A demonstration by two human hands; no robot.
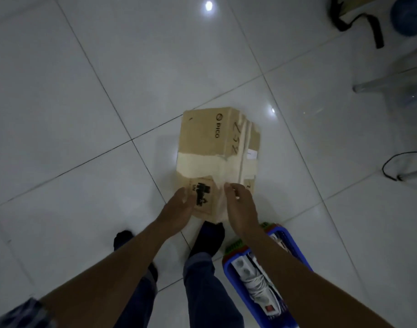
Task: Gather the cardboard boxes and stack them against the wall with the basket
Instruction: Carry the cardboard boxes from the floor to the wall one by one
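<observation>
Basket [282, 235] right of box [217, 152]

Basket [284, 235] half hidden by right forearm [297, 271] & cut off at bottom edge; contents blurred.

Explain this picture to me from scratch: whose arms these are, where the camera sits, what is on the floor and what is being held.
There is no machine here. A person wears a wide-angle camera on the head, so you look down along their own two bare arms to the white tiled floor. The left hand and right hand are on the near end of a taped cardboard box printed PICO, one on each side. Whether the box is lifted or resting on the floor cannot be told. Beside the person's dark-socked feet stands a blue basket holding a white power strip. Chair legs and a black cable show at the right edge.
</observation>
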